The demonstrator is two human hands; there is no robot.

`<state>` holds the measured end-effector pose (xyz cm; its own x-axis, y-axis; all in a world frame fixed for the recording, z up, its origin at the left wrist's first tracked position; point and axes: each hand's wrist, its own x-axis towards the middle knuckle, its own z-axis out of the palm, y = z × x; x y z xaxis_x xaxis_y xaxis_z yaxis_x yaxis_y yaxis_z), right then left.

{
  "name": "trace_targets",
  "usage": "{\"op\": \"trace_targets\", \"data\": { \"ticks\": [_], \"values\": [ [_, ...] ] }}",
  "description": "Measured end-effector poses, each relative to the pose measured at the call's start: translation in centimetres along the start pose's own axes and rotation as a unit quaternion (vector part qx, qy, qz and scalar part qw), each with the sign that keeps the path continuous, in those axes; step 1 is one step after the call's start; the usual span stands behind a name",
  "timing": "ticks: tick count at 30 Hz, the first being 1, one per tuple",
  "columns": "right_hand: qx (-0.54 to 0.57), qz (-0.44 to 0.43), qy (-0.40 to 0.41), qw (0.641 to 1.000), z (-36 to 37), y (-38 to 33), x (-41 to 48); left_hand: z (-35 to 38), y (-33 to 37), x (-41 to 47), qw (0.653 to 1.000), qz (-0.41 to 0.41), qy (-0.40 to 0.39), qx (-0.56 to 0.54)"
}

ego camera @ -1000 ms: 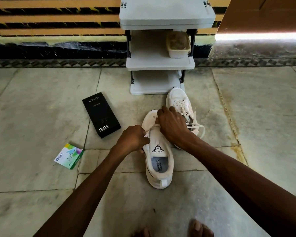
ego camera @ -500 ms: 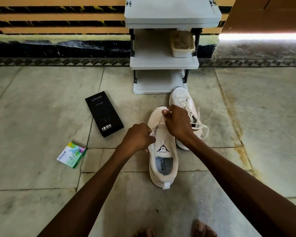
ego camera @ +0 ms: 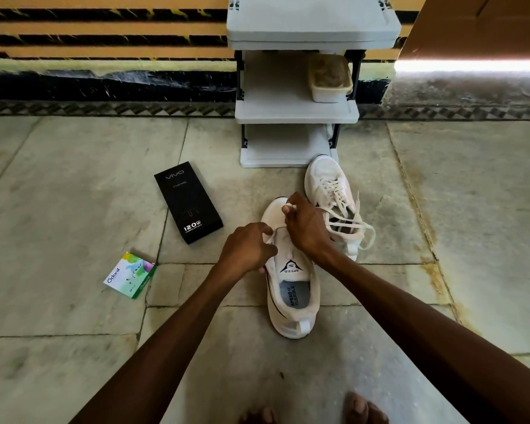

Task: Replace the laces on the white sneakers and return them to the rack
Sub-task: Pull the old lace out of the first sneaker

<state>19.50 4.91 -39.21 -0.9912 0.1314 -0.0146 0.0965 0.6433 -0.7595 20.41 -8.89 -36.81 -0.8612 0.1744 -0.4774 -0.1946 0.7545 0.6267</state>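
A white sneaker (ego camera: pixel 292 296) lies on the stone floor with its toe pointing away from me and its tongue showing. My left hand (ego camera: pixel 247 247) grips its left eyelet edge with curled fingers. Over the front of the shoe, my right hand (ego camera: pixel 303 226) pinches a white lace (ego camera: pixel 288 205) near the toe. The second white sneaker (ego camera: pixel 329 191), fully laced with loose ends trailing, lies just behind and to the right. The grey rack (ego camera: pixel 297 113) stands against the wall beyond both shoes.
A black phone box (ego camera: pixel 188 201) lies left of the shoes, and a small green-and-white packet (ego camera: pixel 130 274) further left. A beige tub (ego camera: pixel 330 78) sits on the rack's middle shelf. My bare toes (ego camera: pixel 361 407) show at the bottom edge.
My right hand has moved forward from the middle of the shoe to its toe end, drawing the lace along. The left hand stays on the shoe's left edge.
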Motion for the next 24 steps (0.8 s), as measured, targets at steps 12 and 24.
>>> {"op": "trace_targets", "data": {
  "ticks": [12,24],
  "values": [
    [-0.039,-0.058,-0.199,0.977,-7.0,-3.7,3.0,-0.3,0.6,0.2,0.999,-0.008,-0.032,0.027],
    [-0.286,-0.011,-0.139,0.948,-7.2,-2.7,1.2,0.4,0.9,-0.3,0.991,0.044,0.002,0.125]
  ]
}}
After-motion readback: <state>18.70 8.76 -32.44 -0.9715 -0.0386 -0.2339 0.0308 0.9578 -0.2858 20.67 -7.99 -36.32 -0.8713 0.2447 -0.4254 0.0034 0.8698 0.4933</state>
